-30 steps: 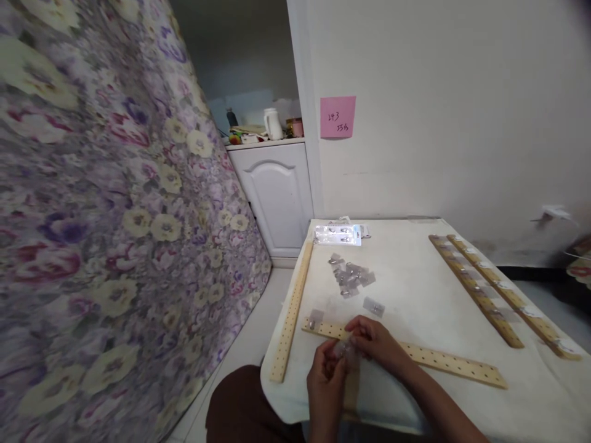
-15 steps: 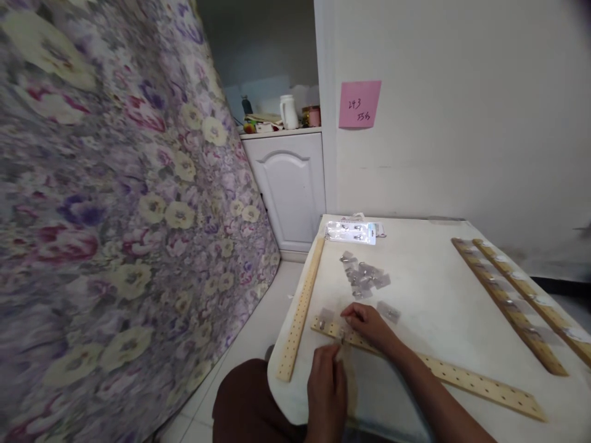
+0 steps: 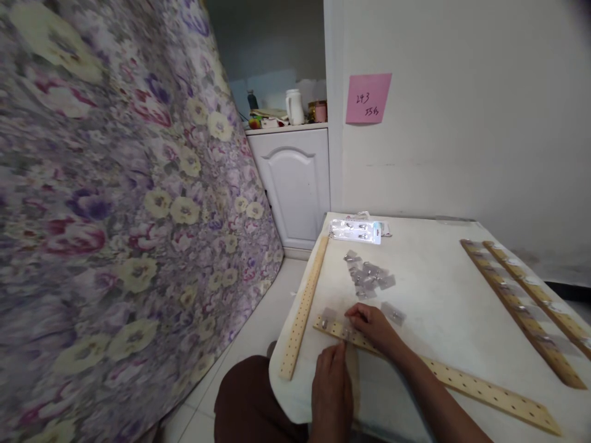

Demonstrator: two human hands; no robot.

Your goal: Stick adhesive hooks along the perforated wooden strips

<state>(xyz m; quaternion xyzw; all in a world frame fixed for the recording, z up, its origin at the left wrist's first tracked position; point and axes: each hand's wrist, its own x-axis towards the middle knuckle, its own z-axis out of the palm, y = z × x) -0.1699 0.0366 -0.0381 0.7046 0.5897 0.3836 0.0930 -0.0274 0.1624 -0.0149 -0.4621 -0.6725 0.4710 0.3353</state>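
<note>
A long pale wooden strip with rows of holes [image 3: 462, 381] lies across the near part of the white table [image 3: 429, 289]. My right hand [image 3: 372, 326] rests on the strip's left end, fingers pressed together on a small clear adhesive hook [image 3: 347, 333]. My left hand [image 3: 331, 384] comes up from below, its fingertips at the strip's near edge, touching the same spot. Another clear hook [image 3: 327, 317] is stuck at the strip's far left end. A pile of several clear hooks [image 3: 369, 277] lies just beyond my hands.
A second holed strip [image 3: 305, 307] runs along the table's left edge. Two more strips with hooks on them [image 3: 521, 307] lie at the right. A blister pack [image 3: 355, 231] sits at the table's far edge. A floral mattress [image 3: 115, 215] leans at the left; a white cabinet [image 3: 295, 178] stands behind.
My hands, which held a clear hook together above the strip, have come down: the hook now sits on the strip with my right fingers pressing it. The camera has panned left.
</note>
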